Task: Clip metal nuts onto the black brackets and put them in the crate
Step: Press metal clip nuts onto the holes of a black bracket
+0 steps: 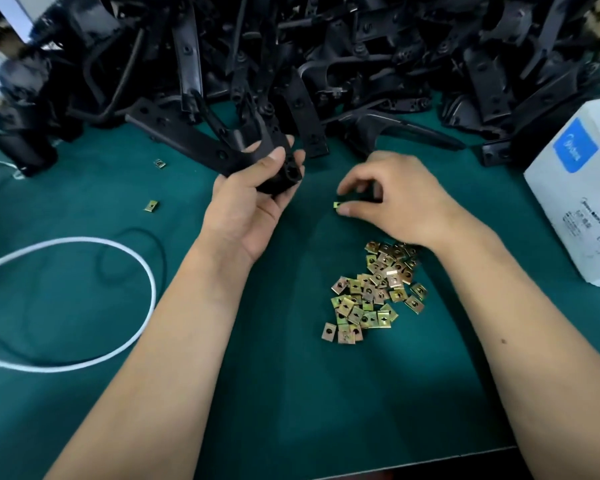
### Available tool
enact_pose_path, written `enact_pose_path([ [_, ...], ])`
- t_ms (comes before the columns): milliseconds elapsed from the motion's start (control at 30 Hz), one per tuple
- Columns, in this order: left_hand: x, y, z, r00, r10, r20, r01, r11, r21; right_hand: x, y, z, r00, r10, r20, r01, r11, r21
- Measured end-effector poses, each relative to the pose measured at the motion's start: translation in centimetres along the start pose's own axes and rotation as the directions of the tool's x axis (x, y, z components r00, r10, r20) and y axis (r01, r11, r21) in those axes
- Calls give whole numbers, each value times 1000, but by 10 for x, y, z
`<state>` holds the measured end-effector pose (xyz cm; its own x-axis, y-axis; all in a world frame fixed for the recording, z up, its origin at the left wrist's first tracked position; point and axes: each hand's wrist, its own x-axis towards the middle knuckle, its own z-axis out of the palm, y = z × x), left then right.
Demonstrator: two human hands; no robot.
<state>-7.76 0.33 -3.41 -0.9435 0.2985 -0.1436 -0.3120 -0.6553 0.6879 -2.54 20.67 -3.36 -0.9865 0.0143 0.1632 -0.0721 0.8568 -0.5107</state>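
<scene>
- My left hand [253, 199] holds a black bracket [222, 143] — fingers and thumb curled round its thick end, the long arm pointing away to the left.
- My right hand [392, 199] is narrowed to a pinch on one metal nut [337, 204], thumb and fingertips on it, low over the green desk [274, 393].
- The pile of nuts [374, 292] lies on the desk just nearer me than my right hand, under the wrist.
- Two stray nuts [151, 206] lie well left of that pile.
- A heap of brackets [361, 57] fills the far side — beyond the pile.
- A white box [575, 195] stands right of the pile; a white cord [84, 306] loops to its left.
</scene>
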Motion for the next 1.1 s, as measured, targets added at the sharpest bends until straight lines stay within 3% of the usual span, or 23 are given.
enact_pose_path([
  [167,0,0,-1,1000,-24,4,24,994,-102,-1,-9,8,999,-49,21,50,999,-8],
  [300,0,-1,-2,998,-31,51,35,995,-92,-4,-10,5,995,45,-90,-27,980,196],
  [400,-1,-2,-1,997,-30,64,34,997,-73,-5,-14,4,996,55,-69,-31,952,304],
  [867,-3,1,-1,1000,-8,-16,9,1000,21,-9,-26,11,999,-13,-29,19,980,199],
  [967,-2,1,-1,1000,-9,-23,10,999,40,-9,-29,1,979,-93,184,44,967,252],
  [1033,-2,1,0,999,-9,-36,10,999,50,-13,-29,-9,886,-183,425,55,953,297],
  [1100,-3,0,2,999,-6,-51,9,998,60,-18,-29,-17,788,-234,570,58,949,310],
])
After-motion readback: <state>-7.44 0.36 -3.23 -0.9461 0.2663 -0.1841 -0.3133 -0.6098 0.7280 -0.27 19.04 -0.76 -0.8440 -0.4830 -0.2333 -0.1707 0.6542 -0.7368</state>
